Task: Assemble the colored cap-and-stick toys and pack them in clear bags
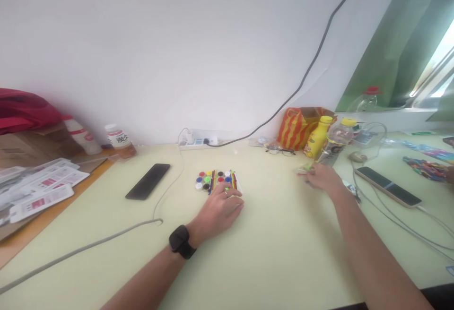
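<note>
Rows of small round paint pots in red, yellow, blue, green, white and black lie on the table, with thin coloured sticks beside them. My left hand rests palm down at their near edge, fingers apart and loosely bent, covering some of the pots and sticks. Farther right, my right hand is closed in a pinch on a small see-through thing with green and red bits. It is blurred there, close to the clear bottle with a yellow cap.
A black phone lies to the left, another phone with cables to the right. Along the back stand a power strip, glasses, a striped bag and a yellow bottle. Papers cover the left edge.
</note>
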Demonstrator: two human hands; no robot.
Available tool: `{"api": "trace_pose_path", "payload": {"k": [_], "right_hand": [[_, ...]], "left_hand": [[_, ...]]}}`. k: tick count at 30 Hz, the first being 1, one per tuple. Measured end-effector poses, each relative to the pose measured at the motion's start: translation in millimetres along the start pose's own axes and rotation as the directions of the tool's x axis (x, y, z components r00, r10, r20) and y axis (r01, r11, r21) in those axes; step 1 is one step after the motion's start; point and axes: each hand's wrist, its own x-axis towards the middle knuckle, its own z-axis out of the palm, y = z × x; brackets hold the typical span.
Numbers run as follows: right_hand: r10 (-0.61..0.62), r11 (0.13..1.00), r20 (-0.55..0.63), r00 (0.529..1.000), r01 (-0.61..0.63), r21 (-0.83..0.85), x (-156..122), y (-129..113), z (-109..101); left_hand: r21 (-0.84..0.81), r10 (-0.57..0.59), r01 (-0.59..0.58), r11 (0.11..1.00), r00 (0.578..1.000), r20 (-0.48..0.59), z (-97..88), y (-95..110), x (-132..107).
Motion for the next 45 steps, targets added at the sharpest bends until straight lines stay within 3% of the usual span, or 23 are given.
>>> {"api": "trace_pose_path", "payload": {"k": [4,8,13,18,26,29,31,36,41,45], "right_hand": [[-0.023,1.0,0.039,0.999,0.024,-0.01,-6,-18,1],[-0.068,0.998,0.173,0.983,0.067,0.016,-17,-39,-1],[-0.048,0.993,0.27,0.962,0.017,0.115,-35,-67,-2],[-0.182,0.965,0.313,0.932,0.107,0.241,-44,-88,6],[-0.224,0.939,0.166,0.96,0.167,0.301,-43,-93,12],[-0.225,0.944,-0.009,0.974,0.221,0.243,-47,-97,2],[-0.254,0.926,-0.137,0.958,0.281,0.252,-50,-100,-7],[-0.31,0.773,-0.318,0.896,0.432,0.464,-60,-108,-24],[-0.313,0.536,-0.323,0.893,0.447,0.716,-61,-113,-28],[-0.303,0.371,-0.343,0.889,0.441,0.817,-58,-115,-30]], "left_hand": [[0.003,-0.002,0.002,1.0,1.0,-0.018,-1.7,0,0],[-0.002,-0.006,0.006,1.0,1.0,-0.017,-2.7,0,0],[-0.012,0.014,-0.014,1.0,1.0,-0.003,-1.9,1,0],[-0.003,0.006,-0.006,1.0,1.0,-0.008,-2.4,2,1],[-0.014,-0.004,0.004,1.0,1.0,0.007,-3.1,2,0],[-0.021,-0.004,0.004,1.0,1.0,0.002,-2.6,1,0],[-0.026,-0.004,0.004,1.0,1.0,-0.001,-2.0,1,-1],[-0.048,0.0,0.0,0.999,1.0,-0.004,-1.0,0,0],[-0.05,-0.009,0.009,0.999,1.0,-0.006,-1.9,1,0],[-0.051,-0.006,0.006,0.999,1.0,0.001,-1.7,2,0]]}}
